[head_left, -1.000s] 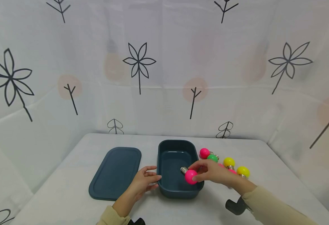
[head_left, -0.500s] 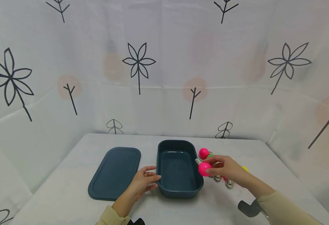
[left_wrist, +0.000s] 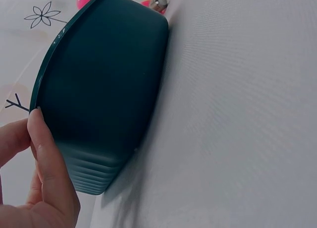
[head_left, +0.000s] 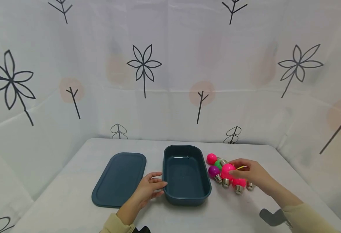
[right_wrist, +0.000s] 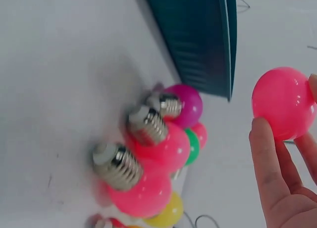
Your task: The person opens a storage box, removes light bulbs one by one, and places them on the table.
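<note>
My right hand [head_left: 253, 173] holds a pink light bulb [right_wrist: 282, 104] by its round globe, above several bulbs lying on the table. Among these are a purple bulb [head_left: 213, 171], a green bulb [right_wrist: 191, 147] and pink bulbs [right_wrist: 141, 188] with silver screw bases. Relaxed fingers of my left hand [head_left: 150, 187] touch the left rim of a dark teal box [head_left: 186, 201], the thumb lying at the rim in the left wrist view. No bulb shows inside the box, which stands upright on the table.
A flat dark teal lid [head_left: 119, 179] lies on the white table [head_left: 71, 194], left of the box. Behind the table hangs a pale curtain [head_left: 170, 110] printed with plants. A yellow bulb [right_wrist: 167, 211] shows at the pile's near end in the right wrist view.
My right hand has carried the pink bulb from over the box to the right, above the other bulbs. The left hand and the box have stayed in place.
</note>
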{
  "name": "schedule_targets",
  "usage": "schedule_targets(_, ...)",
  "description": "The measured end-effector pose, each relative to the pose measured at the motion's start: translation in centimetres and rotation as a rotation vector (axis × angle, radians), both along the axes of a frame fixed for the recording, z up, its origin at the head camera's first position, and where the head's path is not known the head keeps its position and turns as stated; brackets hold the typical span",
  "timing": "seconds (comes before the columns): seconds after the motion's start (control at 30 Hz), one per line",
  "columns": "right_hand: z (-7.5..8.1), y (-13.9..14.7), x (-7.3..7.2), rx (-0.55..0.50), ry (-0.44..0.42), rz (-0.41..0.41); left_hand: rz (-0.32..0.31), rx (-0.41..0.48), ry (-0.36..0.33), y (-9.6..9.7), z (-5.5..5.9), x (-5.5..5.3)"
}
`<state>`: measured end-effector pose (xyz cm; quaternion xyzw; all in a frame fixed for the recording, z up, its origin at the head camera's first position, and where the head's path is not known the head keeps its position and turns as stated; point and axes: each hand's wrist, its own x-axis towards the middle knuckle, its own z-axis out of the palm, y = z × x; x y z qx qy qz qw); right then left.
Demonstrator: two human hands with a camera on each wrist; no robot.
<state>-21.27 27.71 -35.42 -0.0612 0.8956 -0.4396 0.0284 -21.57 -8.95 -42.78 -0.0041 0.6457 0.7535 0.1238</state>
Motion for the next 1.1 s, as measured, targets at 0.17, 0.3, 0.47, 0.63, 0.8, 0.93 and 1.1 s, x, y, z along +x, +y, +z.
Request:
schedule_targets(0.17,-0.2,2.0,-0.3,0.037,0.004,-0.048,0.004,-0.009,-0.002,0.0,0.1,0.1)
schedule_targets(0.3,-0.6,3.6,-0.8,0.069,0.0,-0.08,0.006,-0.007,-0.001,0.0,0.0,0.0)
schedule_targets(0.47,-1.1,5.3,-1.5,0.094,0.002,-0.123,0.007,-0.001,0.0,0.0,0.0,0.0)
schedule_targets(0.63,-5.2,9.3,-5.1,0.097,0.014,-0.188,0.011,0.005,0.003,0.1,0.2,0.1)
schedule_targets(0.8,-11.0,13.6,-9.8,0.125,0.026,-0.254,0.014,0.005,0.007,0.1,0.3,0.2)
schedule_targets(0.93,-12.3,14.0,-10.7,0.078,0.012,-0.287,0.013,0.007,0.007,0.1,0.2,0.1)
schedule_targets(1.1,-10.8,12.3,-9.4,0.053,-0.055,-0.324,0.012,0.012,0.004,0.1,0.1,0.0)
